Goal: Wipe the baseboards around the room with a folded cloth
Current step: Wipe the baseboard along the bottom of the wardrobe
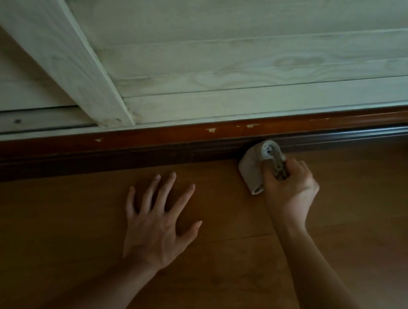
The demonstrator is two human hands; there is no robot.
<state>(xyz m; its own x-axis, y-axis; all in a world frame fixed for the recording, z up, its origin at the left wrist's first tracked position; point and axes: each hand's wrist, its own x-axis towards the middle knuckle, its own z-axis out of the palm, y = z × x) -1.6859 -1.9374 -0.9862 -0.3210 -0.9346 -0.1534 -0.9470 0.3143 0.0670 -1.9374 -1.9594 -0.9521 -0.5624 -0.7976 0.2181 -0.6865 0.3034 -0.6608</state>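
Observation:
A dark reddish-brown baseboard runs across the view from lower left to upper right, with several small chips in its top edge. My right hand is shut on a folded beige-grey cloth, and the cloth's folded end presses against the baseboard's face. My left hand lies flat on the wooden floor with fingers spread, fingertips a short way from the baseboard, holding nothing.
Pale wood-grain panelled sliding doors stand above the baseboard, with an upright frame piece at the left and a track below it. Brown plank floor fills the foreground.

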